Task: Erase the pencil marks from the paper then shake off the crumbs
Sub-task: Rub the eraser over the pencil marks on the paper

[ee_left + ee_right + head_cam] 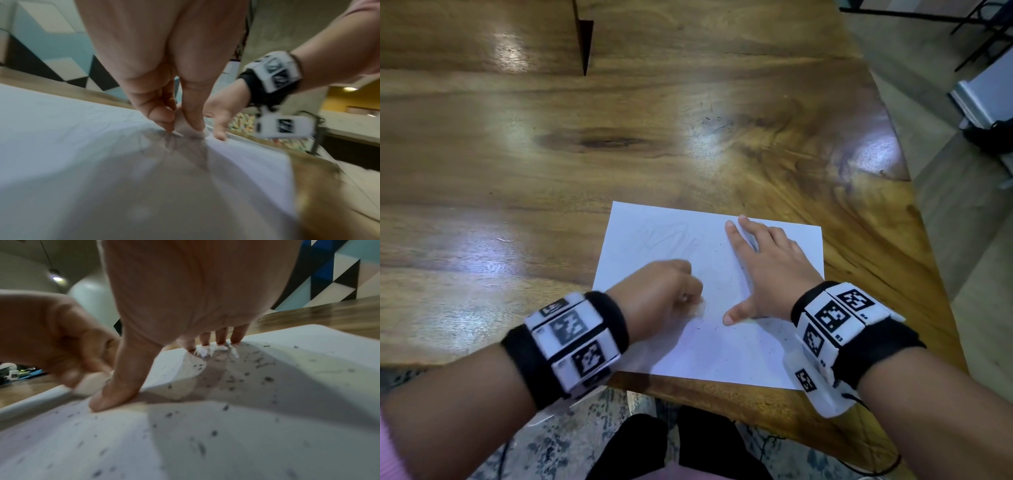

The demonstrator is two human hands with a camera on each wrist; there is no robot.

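Observation:
A white sheet of paper [722, 346] lies at the near edge of the wooden table [551, 154]. Faint pencil marks [667, 236] show on its upper left part. My left hand [671, 294] pinches a white eraser [185, 125] between thumb and fingers and presses it onto the paper [61, 129]. The eraser [90, 384] also shows blurred in the right wrist view. My right hand [760, 263] lies flat and spread on the right half of the sheet, thumb [115, 391] and fingertips pressing the paper [267, 426]. Dark eraser crumbs [232, 379] are scattered over the sheet.
The table's near edge [722, 390] runs just below the sheet, and its right edge [914, 212] slants away beside the floor. A wooden panel [582, 37] stands at the far left. Several crumbs [712, 120] lie on the bare wood beyond the paper.

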